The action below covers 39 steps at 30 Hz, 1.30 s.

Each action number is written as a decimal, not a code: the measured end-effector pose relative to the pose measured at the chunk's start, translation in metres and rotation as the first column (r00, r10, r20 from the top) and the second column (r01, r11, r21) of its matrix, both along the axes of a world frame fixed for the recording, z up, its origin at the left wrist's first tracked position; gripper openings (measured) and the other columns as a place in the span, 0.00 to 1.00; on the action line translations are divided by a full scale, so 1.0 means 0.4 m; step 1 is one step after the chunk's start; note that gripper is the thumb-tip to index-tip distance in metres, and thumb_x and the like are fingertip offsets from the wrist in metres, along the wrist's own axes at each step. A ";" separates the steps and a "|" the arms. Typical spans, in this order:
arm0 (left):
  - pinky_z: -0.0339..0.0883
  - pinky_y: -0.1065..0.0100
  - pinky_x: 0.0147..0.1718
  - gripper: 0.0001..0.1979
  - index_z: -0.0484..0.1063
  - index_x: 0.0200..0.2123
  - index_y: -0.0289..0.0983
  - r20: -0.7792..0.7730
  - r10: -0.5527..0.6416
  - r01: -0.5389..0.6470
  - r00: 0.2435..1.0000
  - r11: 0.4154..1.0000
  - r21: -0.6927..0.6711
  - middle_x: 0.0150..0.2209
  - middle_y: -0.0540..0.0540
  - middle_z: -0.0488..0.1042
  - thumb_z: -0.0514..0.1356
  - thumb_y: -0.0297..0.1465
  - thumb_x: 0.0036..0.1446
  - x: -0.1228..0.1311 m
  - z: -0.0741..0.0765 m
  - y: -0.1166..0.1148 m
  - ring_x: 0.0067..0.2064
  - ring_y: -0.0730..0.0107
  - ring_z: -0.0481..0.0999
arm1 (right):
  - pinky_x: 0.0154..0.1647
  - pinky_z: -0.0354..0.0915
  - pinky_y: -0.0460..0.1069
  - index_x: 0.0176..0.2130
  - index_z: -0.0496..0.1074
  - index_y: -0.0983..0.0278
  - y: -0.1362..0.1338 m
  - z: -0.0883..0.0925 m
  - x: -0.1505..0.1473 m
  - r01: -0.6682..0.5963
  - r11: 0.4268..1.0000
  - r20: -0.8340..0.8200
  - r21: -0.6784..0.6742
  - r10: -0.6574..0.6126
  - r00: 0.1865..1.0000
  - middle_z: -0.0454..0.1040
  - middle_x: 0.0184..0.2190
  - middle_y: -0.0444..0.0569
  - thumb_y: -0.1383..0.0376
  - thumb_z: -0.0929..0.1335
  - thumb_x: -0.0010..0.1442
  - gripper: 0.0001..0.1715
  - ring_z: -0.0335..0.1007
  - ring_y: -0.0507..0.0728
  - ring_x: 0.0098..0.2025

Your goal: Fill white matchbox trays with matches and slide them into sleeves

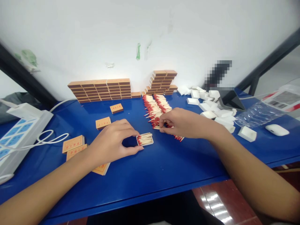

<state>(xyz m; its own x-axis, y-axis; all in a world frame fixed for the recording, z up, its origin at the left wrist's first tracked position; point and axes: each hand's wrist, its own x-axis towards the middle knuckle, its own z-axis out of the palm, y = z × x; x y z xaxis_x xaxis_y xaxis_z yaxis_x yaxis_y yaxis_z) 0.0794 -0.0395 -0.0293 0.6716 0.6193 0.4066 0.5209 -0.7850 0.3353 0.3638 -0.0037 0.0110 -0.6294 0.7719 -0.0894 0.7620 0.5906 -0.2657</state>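
Pinching at the near edge of the matches (150, 107), the right hand (179, 123) is showing fingertips drawn together in the head view, with a pale stick (156, 127) beside them; how many it is holding is impossible to tell. The left hand (114, 139) is curving thumb and forefinger around the left end of a white tray (148, 144), apparently steadying it by the edges. Doing this well is probably calling for a light pinch, a small, even bunch and heads pointing left, since those inside the tray are lying that way. Gentle pressure from the left is likely suiting the thin walls, which are looking easy to crush or tip. As for position, the tray is resting on the blue tabletop (145, 172) between the hands, right at the left fingertips and apart from the right ones. The main heap is lying under and beyond the right hand, near the tray without touching it. Boxes (116, 108) are sitting around the left hand, loose trays (224, 113) beyond the right forearm.
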 end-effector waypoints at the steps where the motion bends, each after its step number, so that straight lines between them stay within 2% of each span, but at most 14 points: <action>1: 0.75 0.61 0.40 0.12 0.83 0.43 0.38 0.000 0.002 -0.002 1.000 1.000 0.001 0.39 0.45 0.82 0.71 0.39 0.61 0.000 0.000 0.000 0.42 0.62 0.79 | 0.32 0.56 0.49 0.35 0.79 0.62 0.002 -0.003 -0.001 0.002 1.000 0.013 -0.012 -0.002 1.000 0.80 0.30 0.46 0.64 0.71 0.67 0.08 0.70 0.54 0.30; 4: 0.75 0.62 0.39 0.12 0.83 0.43 0.38 -0.002 0.004 -0.004 1.000 1.000 -0.005 0.39 0.45 0.82 0.72 0.39 0.61 0.000 0.000 0.001 0.42 0.61 0.79 | 0.33 0.58 0.50 0.37 0.80 0.62 0.002 -0.007 -0.006 0.007 1.000 0.027 -0.019 -0.007 1.000 0.81 0.31 0.46 0.67 0.70 0.66 0.07 0.72 0.55 0.32; 14: 0.74 0.62 0.39 0.11 0.83 0.43 0.39 -0.005 0.003 -0.003 1.000 1.000 -0.008 0.39 0.45 0.82 0.71 0.39 0.62 0.001 0.000 0.000 0.42 0.61 0.80 | 0.33 0.56 0.51 0.36 0.78 0.63 0.001 -0.011 -0.006 0.009 1.000 0.067 -0.010 -0.008 0.998 0.80 0.31 0.49 0.65 0.69 0.69 0.09 0.70 0.56 0.32; 21: 0.73 0.62 0.39 0.11 0.83 0.42 0.38 -0.003 0.007 -0.007 1.000 1.000 -0.019 0.38 0.45 0.82 0.72 0.38 0.61 0.001 0.000 0.002 0.41 0.61 0.79 | 0.32 0.56 0.49 0.39 0.78 0.61 -0.029 0.009 -0.018 -0.048 0.995 -0.110 -0.088 0.038 0.993 0.79 0.32 0.45 0.63 0.68 0.70 0.09 0.68 0.53 0.31; 24: 0.73 0.62 0.38 0.11 0.83 0.42 0.38 0.003 0.005 -0.005 1.000 1.000 -0.008 0.38 0.45 0.82 0.72 0.38 0.61 0.002 -0.002 0.003 0.41 0.62 0.79 | 0.32 0.54 0.49 0.42 0.79 0.61 -0.047 0.007 -0.036 -0.090 0.993 -0.158 -0.078 0.077 0.984 0.78 0.32 0.44 0.63 0.68 0.70 0.08 0.66 0.52 0.29; 27: 0.73 0.62 0.39 0.11 0.82 0.41 0.38 0.013 0.001 -0.001 1.000 1.000 0.002 0.38 0.45 0.82 0.72 0.38 0.61 0.002 -0.004 0.003 0.41 0.62 0.79 | 0.33 0.54 0.48 0.43 0.78 0.62 -0.060 -0.003 -0.055 -0.108 0.992 -0.153 -0.063 0.097 0.983 0.78 0.32 0.45 0.63 0.68 0.71 0.08 0.66 0.52 0.29; 33: 0.73 0.62 0.39 0.10 0.82 0.40 0.38 0.012 -0.003 0.003 1.000 1.000 0.013 0.38 0.45 0.82 0.71 0.39 0.62 0.001 -0.004 0.003 0.41 0.62 0.79 | 0.35 0.57 0.48 0.46 0.78 0.62 -0.066 -0.017 -0.065 -0.115 0.991 -0.123 -0.072 0.105 0.987 0.81 0.38 0.48 0.65 0.69 0.70 0.07 0.71 0.54 0.35; 39: 0.74 0.62 0.39 0.11 0.81 0.41 0.38 0.020 -0.003 0.002 1.000 1.000 0.013 0.38 0.45 0.82 0.71 0.39 0.62 0.001 -0.006 0.003 0.41 0.62 0.79 | 0.34 0.56 0.48 0.42 0.77 0.62 -0.063 -0.013 -0.055 -0.126 0.990 -0.124 -0.070 0.117 0.985 0.79 0.35 0.46 0.66 0.69 0.69 0.05 0.69 0.53 0.32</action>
